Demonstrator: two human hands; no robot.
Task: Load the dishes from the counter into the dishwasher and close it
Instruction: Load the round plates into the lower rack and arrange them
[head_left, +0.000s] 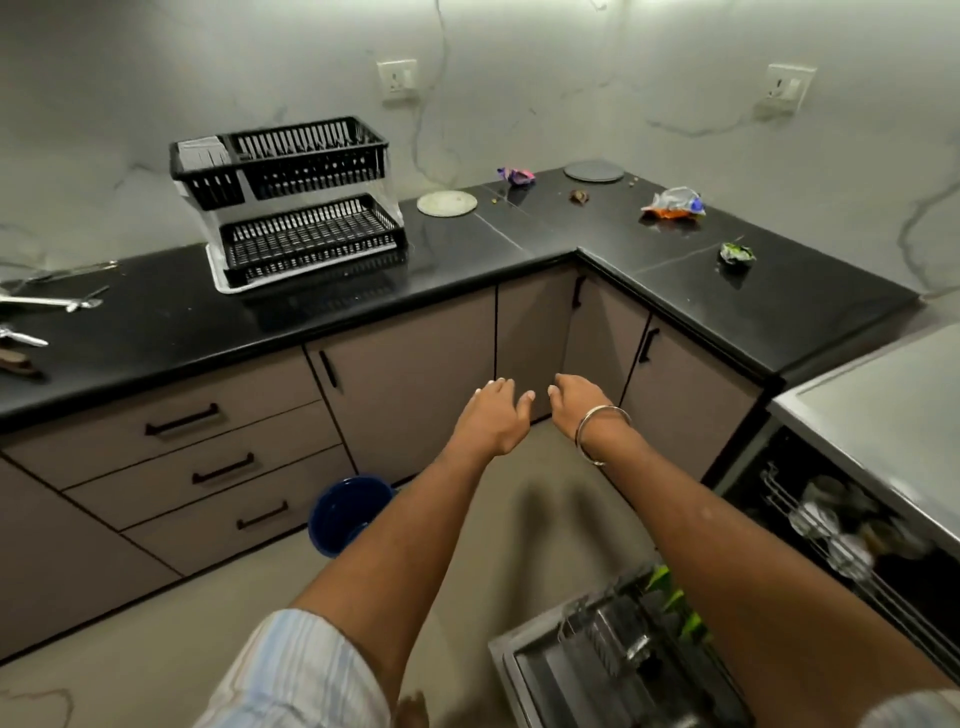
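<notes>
Left hand (493, 418): centre of view, fingers relaxed, holding nothing. Right hand (576, 402): just beside it, fingers loosely curled, empty; bangle (597, 434) on the wrist.

Dishwasher (852, 525): 4 o'clock, door (561, 670) down and open. Upper rack (831, 525) carries glassware, blurred. Lower rack (639, 634) at 5 o'clock carries dark items and something green, too blurred to identify.

Worktop (467, 254), black, L-shaped: two-tier dish rack (296, 208) at 10 o'clock, both tiers bare; pale plate (447, 202) at 12 o'clock; grey plate (593, 170) at 1 o'clock; cutlery (52, 301) at 9 o'clock; crumpled wrappers (672, 202) at 2 o'clock.

Floor: blue bucket (348, 514), 7 o'clock, contents unseen.
</notes>
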